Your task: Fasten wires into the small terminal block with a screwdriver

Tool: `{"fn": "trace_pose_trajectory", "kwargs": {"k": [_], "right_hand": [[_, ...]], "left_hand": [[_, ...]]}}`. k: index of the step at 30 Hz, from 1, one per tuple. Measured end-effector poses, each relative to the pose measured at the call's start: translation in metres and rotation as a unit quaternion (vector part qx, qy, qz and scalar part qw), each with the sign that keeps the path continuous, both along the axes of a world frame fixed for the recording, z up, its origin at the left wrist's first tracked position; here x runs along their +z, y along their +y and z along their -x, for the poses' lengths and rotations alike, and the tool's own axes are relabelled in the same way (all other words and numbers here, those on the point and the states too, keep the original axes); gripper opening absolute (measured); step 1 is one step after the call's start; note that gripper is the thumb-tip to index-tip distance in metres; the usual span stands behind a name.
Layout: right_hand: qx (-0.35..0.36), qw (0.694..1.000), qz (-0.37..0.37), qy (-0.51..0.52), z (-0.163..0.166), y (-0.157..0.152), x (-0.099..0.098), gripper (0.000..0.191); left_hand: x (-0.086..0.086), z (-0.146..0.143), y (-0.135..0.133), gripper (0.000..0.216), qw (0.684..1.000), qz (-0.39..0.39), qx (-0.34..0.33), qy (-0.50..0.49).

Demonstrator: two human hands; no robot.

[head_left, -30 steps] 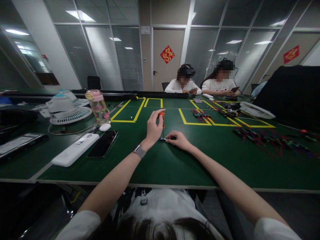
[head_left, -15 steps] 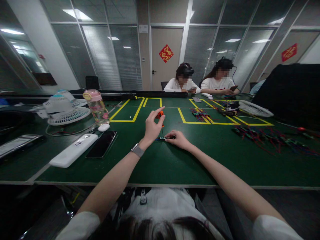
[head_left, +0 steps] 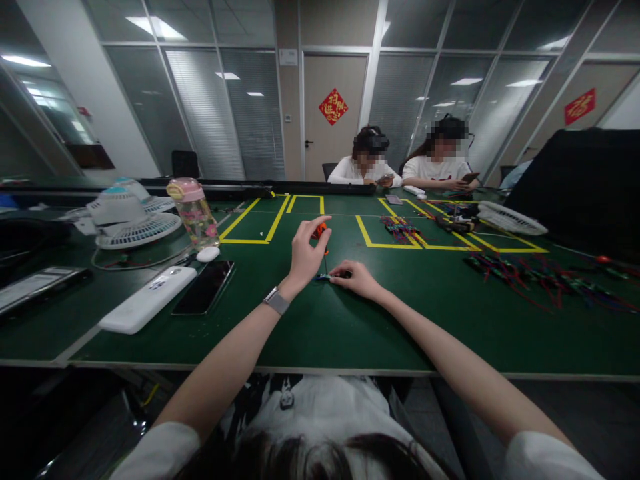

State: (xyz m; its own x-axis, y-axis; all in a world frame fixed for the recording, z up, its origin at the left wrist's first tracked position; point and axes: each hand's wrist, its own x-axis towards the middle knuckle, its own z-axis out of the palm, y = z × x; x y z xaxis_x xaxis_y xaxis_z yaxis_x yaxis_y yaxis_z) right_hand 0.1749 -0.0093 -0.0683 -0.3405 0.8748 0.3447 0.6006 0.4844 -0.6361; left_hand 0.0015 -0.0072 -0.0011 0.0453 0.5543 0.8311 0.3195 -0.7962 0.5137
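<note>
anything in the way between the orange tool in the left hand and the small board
Nothing visible: the orange tool in the left hand has its thin shaft running down to the small board. The right hand holds the board from the right, beside the shaft.

Glass partitions with blinds flank a beige door beyond the green table.

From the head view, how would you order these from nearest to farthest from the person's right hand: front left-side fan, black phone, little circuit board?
1. Little circuit board: right at the right hand.
2. Black phone: lying flat, off to the left.
3. Front left-side fan: farther left and back, beyond the phone.
</note>
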Motion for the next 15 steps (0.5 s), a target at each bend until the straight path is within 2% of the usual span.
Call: {"fn": "trace_pose_trajectory", "kwargs": {"k": [4, 8, 11, 15], "right_hand": [[-0.001, 1.0, 0.001, -0.001, 0.0, 0.0002, 0.0001, 0.019], [0.001, 1.0, 0.0, 0.001, -0.0003, 0.001, -0.0003, 0.02], [0.003, 1.0, 0.001, 0.0, -0.0004, 0.0012, -0.0004, 0.02], [-0.002, 1.0, 0.001, 0.0, -0.0001, 0.0011, -0.0006, 0.019]], "left_hand": [[-0.001, 0.0001, 0.0021, 0.027, 1.0, 0.002, 0.019, 0.001], [0.0003, 0.0, 0.0029, 0.034, 1.0, -0.006, 0.004, 0.01], [0.0018, 0.0004, 0.0019, 0.029, 1.0, -0.005, 0.005, 0.001], [0.0009, 0.0007, 0.0018, 0.019, 0.998, -0.018, 0.054, -0.014]]}}
